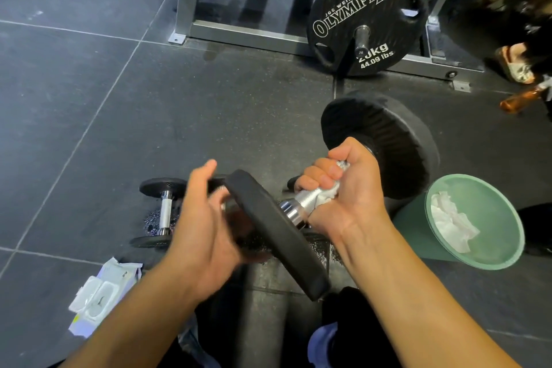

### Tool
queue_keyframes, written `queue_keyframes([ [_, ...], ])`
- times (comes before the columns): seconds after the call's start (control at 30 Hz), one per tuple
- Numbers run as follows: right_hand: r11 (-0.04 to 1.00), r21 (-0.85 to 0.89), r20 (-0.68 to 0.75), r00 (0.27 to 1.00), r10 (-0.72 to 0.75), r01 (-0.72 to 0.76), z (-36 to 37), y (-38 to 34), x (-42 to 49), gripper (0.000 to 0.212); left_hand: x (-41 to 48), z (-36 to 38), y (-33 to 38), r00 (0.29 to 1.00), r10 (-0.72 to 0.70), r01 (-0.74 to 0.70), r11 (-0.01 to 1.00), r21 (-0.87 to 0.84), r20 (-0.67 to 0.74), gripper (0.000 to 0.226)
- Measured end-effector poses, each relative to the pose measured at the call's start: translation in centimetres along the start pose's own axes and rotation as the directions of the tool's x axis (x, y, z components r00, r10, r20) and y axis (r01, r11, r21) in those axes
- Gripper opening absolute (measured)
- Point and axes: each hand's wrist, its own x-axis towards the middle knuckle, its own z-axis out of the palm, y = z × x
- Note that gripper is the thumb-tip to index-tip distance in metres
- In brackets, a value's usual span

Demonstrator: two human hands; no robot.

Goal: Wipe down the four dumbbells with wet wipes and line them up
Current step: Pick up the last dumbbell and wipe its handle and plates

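Observation:
A large black dumbbell [388, 140] with a silver handle is tilted above the floor. My right hand [343, 188] grips that handle with a white wet wipe [327, 196] bunched under the fingers. My left hand [206, 218] cups the near black end plate [277, 233] from the left, fingers loosely curved around its rim. A smaller dumbbell [165, 212] lies on the floor at the left. Parts of more dumbbells show behind my hands, mostly hidden. A wet-wipe pack [101, 293] with its lid open lies at the lower left.
A green bin [507, 218] holding used wipes stands at the right. A rack frame [239, 30] and a 20 kg Olympia plate [367, 24] stand behind. Another person's sandalled foot [513, 64] and an amber bottle [521, 98] are at the far right. Wet patches mark the dark floor.

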Motion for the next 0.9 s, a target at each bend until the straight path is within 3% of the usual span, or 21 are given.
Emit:
queue_keyframes([
  [0.03, 1.000, -0.001, 0.008, 1.000, 0.001, -0.001, 0.1, 0.0, -0.1, 0.034, -0.1, 0.3, -0.2, 0.986, -0.150, 0.154, 0.986, -0.059, 0.070, 0.068],
  [0.07, 1.000, -0.003, 0.020, 1.000, -0.001, 0.001, 0.2, 0.1, -0.2, 0.034, -0.1, 0.6, -0.5, 0.975, -0.193, 0.203, 0.975, -0.094, 0.110, 0.068],
  [0.13, 1.000, 0.010, 0.040, 0.999, -0.011, 0.011, 0.1, 0.4, -0.3, 0.034, -0.3, 1.4, -0.9, 0.987, -0.121, 0.137, 0.978, -0.156, 0.105, 0.053],
  [0.23, 0.999, 0.030, 0.058, 0.998, -0.027, 0.025, 0.1, 0.6, -0.4, 0.033, -0.9, 2.1, -1.3, 0.986, 0.159, -0.142, 0.965, -0.221, 0.058, 0.039],
  [0.3, 0.998, 0.012, 0.043, 0.997, -0.068, 0.068, 0.1, 0.9, -0.4, 0.031, -1.2, 2.1, -1.7, 0.862, 0.498, -0.496, 0.867, -0.041, 0.095, 0.037],
  [0.33, 0.996, -0.001, 0.027, 0.996, -0.087, 0.087, 0.1, 1.0, -0.4, 0.030, -1.4, 1.9, -1.9, 0.714, 0.672, -0.700, 0.690, 0.185, 0.195, 0.042],
  [0.37, 0.996, -0.010, 0.012, 0.996, -0.092, 0.092, 0.0, 1.3, -0.4, 0.029, -1.4, 1.5, -2.3, 0.532, 0.774, -0.829, 0.393, 0.399, 0.343, 0.050],
  [0.43, 0.998, -0.003, -0.009, 0.998, -0.068, 0.068, 0.0, 1.7, -0.3, 0.028, -0.9, 0.3, -2.6, 0.166, 0.743, -0.817, -0.265, 0.512, 0.649, 0.057],
  [0.47, 0.998, 0.017, -0.018, 0.998, -0.053, 0.054, 0.0, 1.8, -0.3, 0.028, -1.1, 0.2, -2.3, 0.064, 0.660, -0.776, -0.438, 0.453, 0.748, 0.056],
  [0.5, 0.998, 0.038, -0.017, 0.999, -0.046, 0.047, 0.0, 1.7, -0.4, 0.027, -1.2, 0.0, -2.1, 0.017, 0.608, -0.761, -0.507, 0.405, 0.794, 0.053],
  [0.53, 0.998, 0.054, -0.014, 0.999, -0.044, 0.045, 0.1, 1.7, -0.5, 0.026, -1.2, -0.3, -1.9, 0.014, 0.602, -0.798, -0.475, 0.371, 0.799, 0.047],
  [0.57, 0.997, 0.067, -0.009, 0.999, -0.040, 0.040, 0.1, 1.7, -0.6, 0.026, -1.4, -0.4, -1.7, 0.039, 0.669, -0.865, -0.349, 0.360, 0.742, 0.037],
  [0.6, 0.997, 0.074, -0.006, 0.999, -0.033, 0.033, 0.1, 1.7, -0.7, 0.027, -1.4, -0.3, -1.5, 0.117, 0.788, -0.920, -0.144, 0.364, 0.605, 0.027],
  [0.63, 0.997, 0.071, -0.009, 1.000, -0.028, 0.029, 0.1, 1.6, -0.7, 0.029, -1.6, 0.1, -1.1, 0.285, 0.874, -0.922, 0.138, 0.361, 0.394, 0.025],
  [0.67, 0.998, 0.054, -0.014, 0.999, -0.031, 0.032, 0.0, 1.6, -0.8, 0.030, -1.7, 0.4, -0.7, 0.529, 0.832, -0.831, 0.468, 0.301, 0.165, 0.025],
  [0.7, 0.999, 0.031, -0.018, 0.999, -0.040, 0.041, 0.0, 1.6, -0.8, 0.031, -1.5, 0.7, -0.2, 0.796, 0.605, -0.601, 0.784, 0.155, 0.031, 0.028],
  [0.73, 0.999, 0.008, -0.020, 0.999, -0.047, 0.047, -0.1, 1.6, -0.8, 0.033, -1.1, 0.9, 0.1, 0.961, 0.276, -0.276, 0.961, 0.030, 0.013, 0.045],
  [0.77, 0.999, -0.018, -0.015, 0.999, -0.047, 0.047, -0.1, 1.6, -0.8, 0.034, -1.0, 0.7, 0.2, 0.999, -0.003, 0.005, 0.999, -0.044, 0.053, 0.061],
  [0.8, 0.998, -0.042, -0.006, 0.999, -0.046, 0.046, -0.2, 1.7, -0.9, 0.034, -0.9, 0.5, 0.1, 0.988, -0.139, 0.145, 0.986, -0.083, 0.071, 0.067],
  [0.83, 0.997, -0.055, 0.000, 0.999, -0.047, 0.047, -0.2, 1.7, -0.8, 0.035, -1.0, 0.5, 0.0, 0.983, -0.167, 0.174, 0.979, -0.103, 0.078, 0.066],
  [0.9, 0.997, -0.057, -0.001, 0.998, -0.058, 0.058, -0.2, 1.7, -0.8, 0.035, -0.9, 0.7, -0.4, 0.997, -0.036, 0.044, 0.992, -0.121, 0.073, 0.050],
])
